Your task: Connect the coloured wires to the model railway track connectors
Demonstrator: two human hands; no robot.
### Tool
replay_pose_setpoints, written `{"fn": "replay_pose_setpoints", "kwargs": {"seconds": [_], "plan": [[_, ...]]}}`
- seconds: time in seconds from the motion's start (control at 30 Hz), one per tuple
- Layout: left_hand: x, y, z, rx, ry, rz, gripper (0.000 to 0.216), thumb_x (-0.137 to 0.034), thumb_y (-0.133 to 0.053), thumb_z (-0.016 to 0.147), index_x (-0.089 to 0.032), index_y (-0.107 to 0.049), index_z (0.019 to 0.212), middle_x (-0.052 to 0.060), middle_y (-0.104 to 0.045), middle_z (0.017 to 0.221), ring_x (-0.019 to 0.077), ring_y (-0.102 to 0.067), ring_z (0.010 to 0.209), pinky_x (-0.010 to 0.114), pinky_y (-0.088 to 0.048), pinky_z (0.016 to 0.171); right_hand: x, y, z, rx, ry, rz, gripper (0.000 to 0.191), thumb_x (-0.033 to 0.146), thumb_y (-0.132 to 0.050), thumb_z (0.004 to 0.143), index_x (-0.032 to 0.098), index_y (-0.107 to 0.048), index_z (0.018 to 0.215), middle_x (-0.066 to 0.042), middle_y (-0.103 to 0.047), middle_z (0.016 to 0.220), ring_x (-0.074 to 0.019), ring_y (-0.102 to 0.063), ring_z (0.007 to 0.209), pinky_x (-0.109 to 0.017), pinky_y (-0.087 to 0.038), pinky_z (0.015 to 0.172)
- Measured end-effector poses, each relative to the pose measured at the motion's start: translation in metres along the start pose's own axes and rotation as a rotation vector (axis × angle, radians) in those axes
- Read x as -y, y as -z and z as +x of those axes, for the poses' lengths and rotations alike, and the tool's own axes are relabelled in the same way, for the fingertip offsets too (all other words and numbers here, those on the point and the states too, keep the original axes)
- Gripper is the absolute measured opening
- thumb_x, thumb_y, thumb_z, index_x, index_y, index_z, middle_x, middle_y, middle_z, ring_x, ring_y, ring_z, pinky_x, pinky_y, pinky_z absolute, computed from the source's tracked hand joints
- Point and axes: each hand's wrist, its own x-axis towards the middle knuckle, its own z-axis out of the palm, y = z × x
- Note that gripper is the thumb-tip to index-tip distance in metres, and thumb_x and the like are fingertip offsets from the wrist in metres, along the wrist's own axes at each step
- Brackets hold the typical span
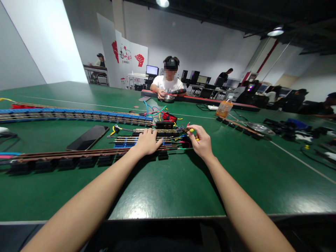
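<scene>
Dark green bench (183,182) with thin white lines. Blue track strip (65,114) far left; brown rails (78,154) nearer. Black phone (88,137). Yellow-handled tool (193,132). Red, blue and green wires (157,111).

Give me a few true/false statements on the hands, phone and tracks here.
1. The left hand lies flat on the track pieces. True.
2. The right hand is empty. False: it pinches a yellow-handled tool.
3. The phone lies left of the left hand. True.
4. The blue track lies nearer than the brown track. False: the blue one is farther away.
</scene>
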Motion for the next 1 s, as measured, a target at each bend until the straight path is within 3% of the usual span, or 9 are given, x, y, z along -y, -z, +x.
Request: {"fn": "replay_pose_setpoints", "kwargs": {"seconds": [0.27, 0.63, 0.8, 1.0], "plan": [[-0.0004, -0.0004, -0.0003, -0.005, 0.002, -0.001, 0.058, -0.052, -0.034, 0.094, -0.012, -0.049, 0.134, 0.019, -0.054, 0.128, 0.0353, -0.048, 0.119, 0.048, -0.045, 0.093, 0.0023, 0.0013, 0.0007, 0.056, 0.105, -0.007, 0.017, 0.026, -0.054, 0.093, 0.024, -0.064, 0.106, -0.006, -0.069, 0.104, -0.0201, -0.065, 0.098, -0.034, -0.052, 0.088], [-0.0004, 0.0002, -0.0005, 0.001, 0.007, 0.005, 0.058, -0.052, -0.034, 0.094, -0.011, -0.048, 0.133, 0.019, -0.053, 0.128, 0.0352, -0.048, 0.119, 0.048, -0.045, 0.093, 0.0078, 0.0015, -0.0006, 0.300, 0.242, -0.196, 0.028, 0.020, -0.047, 0.095, 0.028, -0.067, 0.114, -0.004, -0.069, 0.116, -0.0192, -0.068, 0.101, -0.030, -0.056, 0.084], [-0.0006, 0.0016, -0.0012, 0.000, 0.006, 0.003, 0.058, -0.052, -0.033, 0.094, -0.012, -0.049, 0.132, 0.019, -0.054, 0.128, 0.0348, -0.048, 0.118, 0.047, -0.045, 0.093, 0.0098, -0.0025, -0.0051, 0.320, 0.193, -0.191, 0.032, 0.020, -0.047, 0.093, 0.029, -0.062, 0.120, -0.004, -0.067, 0.122, -0.0202, -0.066, 0.110, -0.034, -0.056, 0.090], [-0.0013, 0.0031, -0.0013, 0.012, 0.017, 0.005, 0.057, -0.052, -0.033, 0.094, -0.013, -0.048, 0.134, 0.019, -0.053, 0.130, 0.0335, -0.047, 0.120, 0.045, -0.044, 0.094, 0.0084, -0.0018, -0.0069, 0.316, 0.168, -0.209, 0.049, 0.005, -0.043, 0.083, 0.029, -0.057, 0.123, -0.001, -0.065, 0.127, -0.0198, -0.064, 0.113, -0.037, -0.056, 0.091]]}}
